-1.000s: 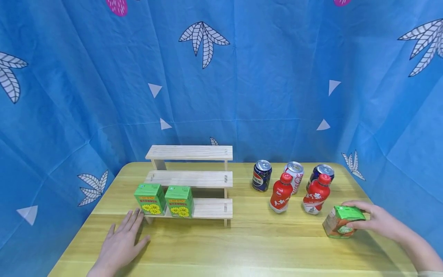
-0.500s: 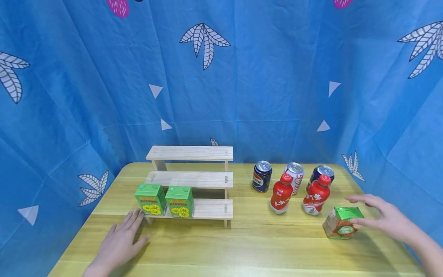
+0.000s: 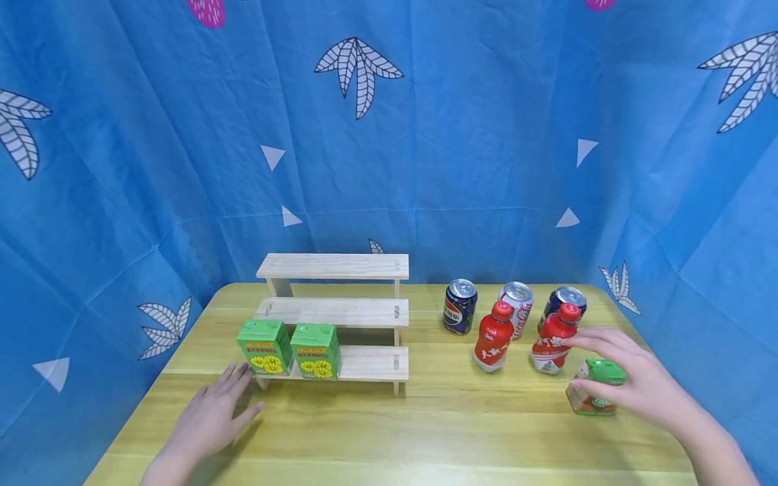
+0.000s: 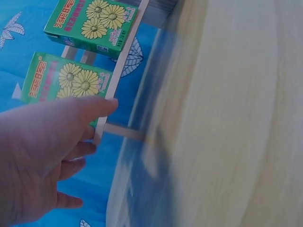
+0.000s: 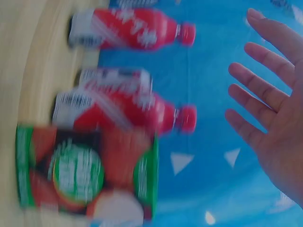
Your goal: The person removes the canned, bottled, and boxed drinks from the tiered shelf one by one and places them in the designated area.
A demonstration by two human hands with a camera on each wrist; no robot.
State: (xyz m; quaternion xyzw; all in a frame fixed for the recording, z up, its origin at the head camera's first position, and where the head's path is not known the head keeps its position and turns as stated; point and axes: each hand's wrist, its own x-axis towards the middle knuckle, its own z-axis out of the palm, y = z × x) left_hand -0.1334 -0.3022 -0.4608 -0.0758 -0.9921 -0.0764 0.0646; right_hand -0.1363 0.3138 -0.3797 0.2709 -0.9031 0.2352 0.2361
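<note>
My right hand (image 3: pixel 638 378), fingers spread, hovers beside and in front of a green-topped drink carton (image 3: pixel 598 371) with a reddish fruit print. In the right wrist view the fingers (image 5: pixel 258 104) are apart and hold nothing; the carton (image 5: pixel 118 163) stands on the table. Just left of the hand is a red bottle (image 3: pixel 550 341). My left hand (image 3: pixel 209 418) lies with fingers extended by the front left corner of a three-tier wooden shelf (image 3: pixel 371 364). On its lowest tier stand two green cartons with yellow flowers, a left one (image 3: pixel 265 341) and a right one (image 3: pixel 316 347).
A second red bottle (image 3: pixel 494 341) stands left of the first. Behind them are a dark blue Pepsi can (image 3: pixel 460 309), a white Coca-Cola can (image 3: pixel 520 304) and another dark blue can (image 3: pixel 562 297). A blue patterned cloth (image 3: pixel 486 135) hangs around the wooden table (image 3: pixel 456 425).
My right hand has let go of the fruit-print carton, drawn back from it, then moved left and slightly up toward the nearer red bottle. The left hand stays almost where it was.
</note>
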